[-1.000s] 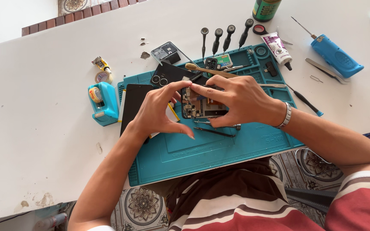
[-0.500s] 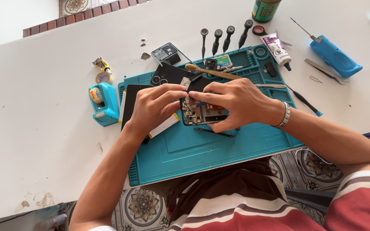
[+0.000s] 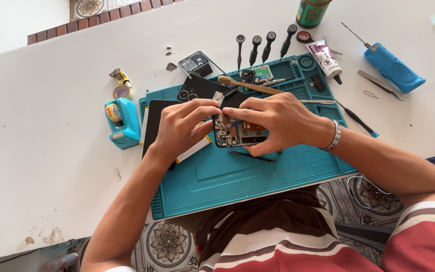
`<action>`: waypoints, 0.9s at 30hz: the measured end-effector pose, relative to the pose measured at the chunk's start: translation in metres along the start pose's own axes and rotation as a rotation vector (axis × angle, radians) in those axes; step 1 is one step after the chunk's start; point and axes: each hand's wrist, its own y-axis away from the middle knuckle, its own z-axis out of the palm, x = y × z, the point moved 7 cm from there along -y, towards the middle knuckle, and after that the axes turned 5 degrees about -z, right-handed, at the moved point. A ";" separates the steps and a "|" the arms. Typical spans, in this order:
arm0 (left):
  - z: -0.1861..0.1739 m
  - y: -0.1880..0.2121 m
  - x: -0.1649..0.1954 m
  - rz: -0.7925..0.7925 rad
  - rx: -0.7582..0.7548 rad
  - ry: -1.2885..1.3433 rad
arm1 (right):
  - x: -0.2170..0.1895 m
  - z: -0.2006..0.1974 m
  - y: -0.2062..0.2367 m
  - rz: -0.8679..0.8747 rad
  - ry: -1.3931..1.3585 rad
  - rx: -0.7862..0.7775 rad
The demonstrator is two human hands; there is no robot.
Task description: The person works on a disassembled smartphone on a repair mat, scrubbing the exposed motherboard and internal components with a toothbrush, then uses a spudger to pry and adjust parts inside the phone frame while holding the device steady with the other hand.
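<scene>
Both hands hold an opened phone (image 3: 237,132) just above the teal mat (image 3: 237,176) on the white tabletop (image 3: 41,151). The left hand (image 3: 179,128) grips its left edge; the right hand (image 3: 278,121) pinches what seems a small part on its board. A tape dispenser (image 3: 122,122) stands left.

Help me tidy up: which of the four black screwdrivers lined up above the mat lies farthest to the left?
The screwdriver that lies apart from the other three screwdrivers, pointing almost straight down at the mat.
</scene>
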 end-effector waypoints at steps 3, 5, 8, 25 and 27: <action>0.001 -0.001 0.000 -0.016 -0.008 0.003 | 0.001 -0.001 0.000 0.024 -0.013 -0.010; 0.001 -0.001 0.000 -0.019 -0.012 0.008 | 0.000 -0.003 0.000 0.026 -0.029 0.001; 0.002 -0.001 0.001 -0.008 -0.018 0.005 | 0.000 -0.003 0.000 0.036 -0.022 -0.010; 0.002 -0.001 0.000 -0.029 -0.003 -0.014 | 0.001 -0.001 -0.002 0.038 -0.028 -0.025; 0.000 -0.001 0.000 -0.026 0.005 -0.015 | 0.001 -0.001 -0.002 0.039 -0.027 -0.027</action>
